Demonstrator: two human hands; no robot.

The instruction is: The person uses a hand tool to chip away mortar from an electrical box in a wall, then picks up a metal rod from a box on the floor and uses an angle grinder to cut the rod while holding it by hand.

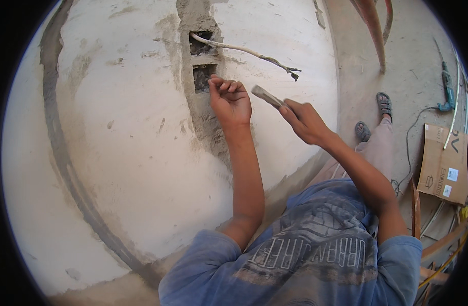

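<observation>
My left hand [230, 102] is raised to the wall at the lower electrical box opening [201, 77]. Its thumb and forefinger pinch together at the opening's right edge. What they hold, if anything, is too small to make out. In my right hand [306, 121] is a short grey tool with a flat, blunt end [267, 95]; its kind is unclear. The tool points up toward the wall, apart from my left hand. Above, a pale cable [239, 49] comes out of the upper box opening [207, 43] and ends in dark, frayed wires.
Rough grey mortar surrounds both openings, and a filled groove [55, 107] curves down the white wall at left. On the floor at right lie a corded power drill [448, 89] and a flattened cardboard box [444, 163]. Reddish poles [372, 25] stand at top right.
</observation>
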